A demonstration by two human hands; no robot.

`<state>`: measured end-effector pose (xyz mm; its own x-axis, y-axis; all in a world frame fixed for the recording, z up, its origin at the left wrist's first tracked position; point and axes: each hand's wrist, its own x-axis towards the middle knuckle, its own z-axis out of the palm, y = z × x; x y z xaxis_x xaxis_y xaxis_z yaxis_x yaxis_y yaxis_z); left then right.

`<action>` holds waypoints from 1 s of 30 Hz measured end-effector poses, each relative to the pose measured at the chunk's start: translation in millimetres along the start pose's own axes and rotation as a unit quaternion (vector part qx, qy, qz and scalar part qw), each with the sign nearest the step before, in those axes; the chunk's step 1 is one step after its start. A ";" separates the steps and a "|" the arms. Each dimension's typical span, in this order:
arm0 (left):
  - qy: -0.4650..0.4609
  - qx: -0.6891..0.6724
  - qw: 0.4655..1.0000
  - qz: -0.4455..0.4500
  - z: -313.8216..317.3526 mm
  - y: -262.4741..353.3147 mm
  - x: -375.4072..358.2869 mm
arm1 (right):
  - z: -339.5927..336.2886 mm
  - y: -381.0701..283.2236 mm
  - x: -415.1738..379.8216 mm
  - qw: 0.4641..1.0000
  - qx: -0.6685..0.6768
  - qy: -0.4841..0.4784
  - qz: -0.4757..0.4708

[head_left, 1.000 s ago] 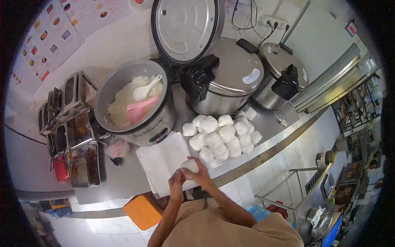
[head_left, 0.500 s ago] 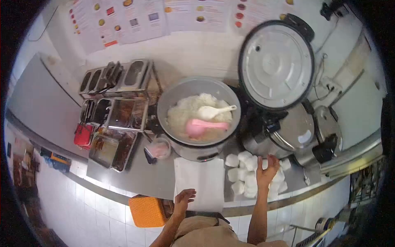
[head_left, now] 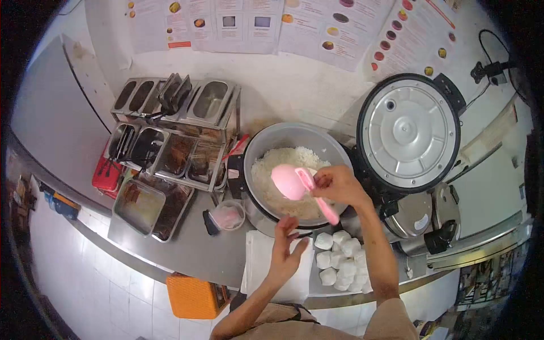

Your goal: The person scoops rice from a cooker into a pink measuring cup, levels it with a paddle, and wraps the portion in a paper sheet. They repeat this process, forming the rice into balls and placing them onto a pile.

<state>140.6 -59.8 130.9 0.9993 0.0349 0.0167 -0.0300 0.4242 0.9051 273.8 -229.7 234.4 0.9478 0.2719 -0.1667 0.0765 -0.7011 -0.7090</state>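
Note:
My right hand (head_left: 340, 186) is over the rice cooker pot (head_left: 266, 136), its fingers closed around the handle of a pink rice scoop (head_left: 288, 182). The scoop is above the cooked rice (head_left: 266, 170), its handle slanting down to the right. A white paddle, seen in the pot earlier, is mostly hidden behind this hand. My left hand (head_left: 286, 252) is at the pot's front, fingers apart and holding nothing. Below it lies a stack of white paper sheets (head_left: 260, 263). To the right sit several rounded white bundles (head_left: 343, 260).
The cooker's raised lid (head_left: 411, 136) stands at the right, with lidded metal pots (head_left: 411, 215) below it. On the left are a rack of metal food pans (head_left: 170, 156) and a clear tub (head_left: 231, 215). An orange stool (head_left: 192, 297) is under the counter edge.
My right hand has moved from the white bundles to the pot and taken hold of the pink scoop, which is now turned. My left hand has moved up toward the pot. The view has shifted.

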 end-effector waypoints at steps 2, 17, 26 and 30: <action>-0.039 -0.064 0.996 -0.039 5.1 7.0 20.7 | 1.0 -12.9 -10.5 0.986 0.164 -0.038 0.020; 0.009 0.059 0.975 -0.213 -123.3 40.6 -9.1 | 5.8 93.9 70.3 0.893 -0.446 -0.014 -0.059; 0.129 0.220 0.966 0.050 -85.1 -3.8 70.4 | 14.9 148.0 159.1 0.847 -0.517 0.126 -0.003; 0.142 0.087 0.986 -0.014 -76.3 -14.7 78.9 | 11.2 136.3 168.5 0.935 -0.346 0.058 0.055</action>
<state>218.0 5.8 86.5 0.9517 0.2880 -0.1064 0.0268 0.2673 0.9632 440.5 -272.1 102.0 0.9858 0.1286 -0.1080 0.1212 -0.9899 -0.0730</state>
